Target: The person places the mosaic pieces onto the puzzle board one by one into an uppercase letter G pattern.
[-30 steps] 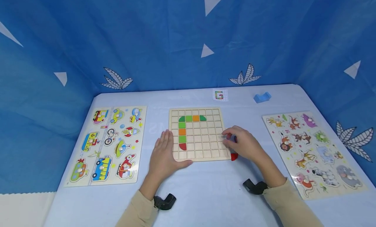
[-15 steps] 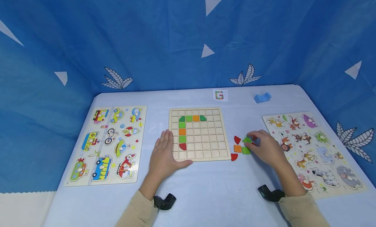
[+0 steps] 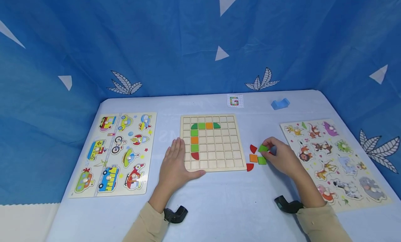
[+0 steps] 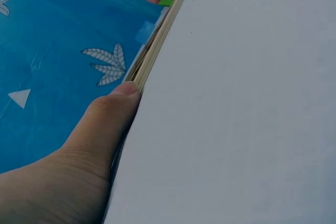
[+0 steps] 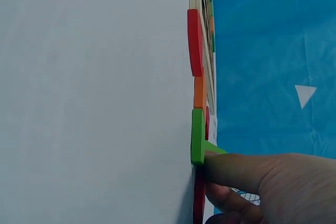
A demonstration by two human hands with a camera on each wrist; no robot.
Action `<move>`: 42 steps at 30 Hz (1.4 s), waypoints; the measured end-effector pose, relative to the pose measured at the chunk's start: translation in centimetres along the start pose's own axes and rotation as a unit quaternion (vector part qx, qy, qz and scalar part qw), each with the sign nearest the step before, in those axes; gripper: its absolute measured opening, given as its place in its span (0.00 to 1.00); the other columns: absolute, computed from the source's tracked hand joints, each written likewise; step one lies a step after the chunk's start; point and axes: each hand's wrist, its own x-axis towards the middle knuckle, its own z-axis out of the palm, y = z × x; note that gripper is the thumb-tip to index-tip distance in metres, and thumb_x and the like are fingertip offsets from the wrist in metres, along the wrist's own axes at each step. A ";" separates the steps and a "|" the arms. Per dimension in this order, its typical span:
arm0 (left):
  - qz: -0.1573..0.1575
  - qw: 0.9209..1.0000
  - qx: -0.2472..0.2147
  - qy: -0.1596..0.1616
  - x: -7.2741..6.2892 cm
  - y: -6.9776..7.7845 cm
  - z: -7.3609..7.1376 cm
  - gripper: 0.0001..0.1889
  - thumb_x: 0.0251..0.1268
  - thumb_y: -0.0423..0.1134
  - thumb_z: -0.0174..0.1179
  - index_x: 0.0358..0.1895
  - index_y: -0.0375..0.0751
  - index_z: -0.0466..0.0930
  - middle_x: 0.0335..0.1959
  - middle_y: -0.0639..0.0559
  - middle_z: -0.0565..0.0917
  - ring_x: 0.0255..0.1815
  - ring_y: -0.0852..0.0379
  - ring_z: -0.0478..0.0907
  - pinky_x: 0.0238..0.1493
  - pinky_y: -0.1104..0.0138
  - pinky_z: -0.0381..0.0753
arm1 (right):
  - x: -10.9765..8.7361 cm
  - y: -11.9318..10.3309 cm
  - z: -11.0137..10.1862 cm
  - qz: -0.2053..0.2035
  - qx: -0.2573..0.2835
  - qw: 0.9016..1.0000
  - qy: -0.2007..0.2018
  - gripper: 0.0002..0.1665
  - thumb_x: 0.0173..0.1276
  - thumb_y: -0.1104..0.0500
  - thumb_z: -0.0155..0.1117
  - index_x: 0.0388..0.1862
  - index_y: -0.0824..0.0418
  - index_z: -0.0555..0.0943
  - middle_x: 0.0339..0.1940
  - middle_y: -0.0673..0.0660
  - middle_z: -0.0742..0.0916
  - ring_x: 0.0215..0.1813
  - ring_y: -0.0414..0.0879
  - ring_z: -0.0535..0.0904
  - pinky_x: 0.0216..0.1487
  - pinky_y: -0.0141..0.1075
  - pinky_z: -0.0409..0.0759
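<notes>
My left hand (image 3: pixel 173 165) lies spread at the left and front edges of a wooden grid board (image 3: pixel 219 144), the thumb (image 4: pixel 123 90) against its front edge. Set in the grid are green, orange and red tiles, forming a column and a top row. To the right of the board, my right hand (image 3: pixel 282 158) pinches a green square tile (image 3: pixel 263 148) between thumb and index finger; it looks tilted in the right wrist view. Around it lie another green square (image 3: pixel 261 160), an orange square (image 3: pixel 253 158) and red quarter-round tiles (image 3: pixel 250 167). One red piece is partly hidden behind the fingers.
A vehicle puzzle board (image 3: pixel 125 186) lies at the left, an animal puzzle board (image 3: pixel 304 172) at the right, close to the right forearm. Toward the back are a small pattern card (image 3: pixel 235 101) and a blue block (image 3: pixel 280 104). Blue cloth (image 3: pixel 200 43) rises behind the table.
My right hand has moved right from the board's right edge, uncovering the loose tiles, and now pinches a green square. The left hand has stayed put.
</notes>
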 end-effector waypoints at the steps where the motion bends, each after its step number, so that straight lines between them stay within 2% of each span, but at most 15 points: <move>1: 0.001 1.000 -0.001 0.001 0.0 0.0 0.0 0.71 0.38 0.81 0.62 0.79 0.35 0.45 0.82 0.43 0.45 0.84 0.48 0.39 0.82 0.53 0.45 | 0.0 0.0 0.0 -0.001 0.003 1.000 0.003 0.15 0.65 0.62 0.68 0.49 0.58 0.77 0.42 0.58 0.84 0.37 0.49 0.74 0.34 0.35 0.73; 9: 0.002 1.000 -0.004 0.000 0.0 0.0 0.1 0.70 0.39 0.79 0.64 0.79 0.35 0.46 0.82 0.43 0.47 0.84 0.47 0.40 0.82 0.52 0.47 | 0.1 -0.7 0.7 -0.028 0.031 0.998 0.050 0.12 0.68 0.64 0.65 0.50 0.57 0.79 0.41 0.57 0.84 0.34 0.48 0.73 0.31 0.31 0.74; 13: -0.002 1.000 -0.005 -0.003 -0.1 0.1 0.1 0.70 0.38 0.79 0.65 0.79 0.35 0.46 0.82 0.44 0.47 0.84 0.48 0.40 0.82 0.52 0.46 | 0.3 -1.7 1.5 -0.036 0.058 0.996 0.053 0.12 0.70 0.62 0.65 0.51 0.56 0.79 0.41 0.55 0.83 0.31 0.48 0.72 0.27 0.30 0.75; 18: -0.001 1.000 -0.005 0.000 -0.1 0.1 0.2 0.70 0.38 0.79 0.64 0.79 0.35 0.46 0.82 0.44 0.47 0.84 0.48 0.40 0.82 0.52 0.47 | 0.8 -3.5 2.4 -0.037 0.079 0.996 0.028 0.12 0.69 0.62 0.65 0.50 0.54 0.79 0.40 0.54 0.83 0.28 0.48 0.71 0.22 0.32 0.74; 22: -0.001 1.000 -0.002 -0.001 -0.1 0.1 0.2 0.70 0.38 0.80 0.64 0.79 0.35 0.46 0.82 0.44 0.47 0.84 0.48 0.40 0.82 0.53 0.46 | 1.2 -5.4 3.1 -0.039 0.096 0.995 -0.004 0.13 0.69 0.61 0.66 0.50 0.52 0.80 0.40 0.53 0.83 0.26 0.47 0.72 0.21 0.32 0.73; 29: -0.003 1.000 0.003 0.000 -0.1 0.0 0.2 0.70 0.39 0.80 0.63 0.79 0.36 0.46 0.82 0.44 0.47 0.84 0.48 0.39 0.82 0.53 0.46 | 1.6 -9.1 5.1 -0.083 0.103 0.990 -0.040 0.12 0.68 0.60 0.68 0.48 0.49 0.81 0.38 0.49 0.84 0.26 0.44 0.71 0.26 0.32 0.73; 36: -0.001 1.000 0.008 0.005 0.0 -0.1 0.3 0.71 0.38 0.82 0.62 0.79 0.35 0.46 0.82 0.43 0.47 0.84 0.49 0.39 0.82 0.53 0.47 | 1.8 -12.4 7.8 -0.129 0.086 0.985 -0.078 0.09 0.67 0.58 0.69 0.44 0.46 0.82 0.30 0.43 0.81 0.30 0.41 0.74 0.32 0.32 0.75; 42: -0.001 1.000 0.002 0.002 0.0 -0.2 0.2 0.70 0.39 0.82 0.61 0.79 0.36 0.46 0.82 0.44 0.46 0.84 0.49 0.39 0.82 0.53 0.46 | 1.7 -13.8 9.0 -0.133 0.070 0.985 -0.089 0.09 0.65 0.58 0.70 0.43 0.46 0.83 0.29 0.42 0.80 0.33 0.40 0.74 0.35 0.31 0.75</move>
